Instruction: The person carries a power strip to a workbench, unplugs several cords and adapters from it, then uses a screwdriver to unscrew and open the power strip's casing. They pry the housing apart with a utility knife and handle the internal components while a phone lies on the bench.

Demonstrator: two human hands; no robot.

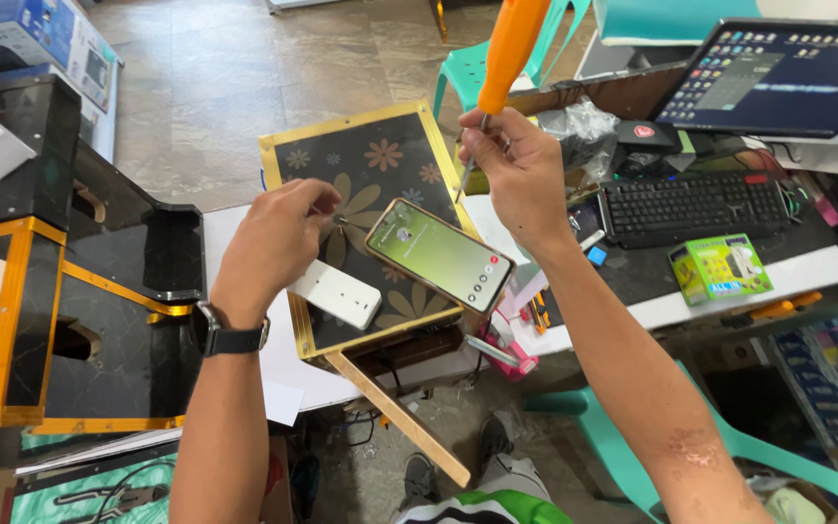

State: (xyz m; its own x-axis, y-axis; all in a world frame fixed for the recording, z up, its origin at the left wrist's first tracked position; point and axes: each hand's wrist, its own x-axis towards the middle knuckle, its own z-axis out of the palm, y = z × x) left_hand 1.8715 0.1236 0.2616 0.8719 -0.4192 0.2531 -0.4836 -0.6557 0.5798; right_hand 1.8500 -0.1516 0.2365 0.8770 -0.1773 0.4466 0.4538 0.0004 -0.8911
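Note:
My right hand (524,175) grips an orange-handled screwdriver (507,58), its thin shaft pointing down at a dark panel with flower prints and a gold frame (380,155). My left hand (278,238), with a black watch on the wrist, pinches something small against the panel near its middle. A smartphone with a lit green screen (441,255) lies tilted on the panel between my hands. A white rectangular power socket block (338,294) rests on the panel under my left hand.
A black and gold cabinet piece (60,291) stands at the left. At the right a desk holds a black keyboard (695,206), a monitor (778,78) and a small green box (720,269). Teal plastic chairs (613,437) stand around, over a tiled floor.

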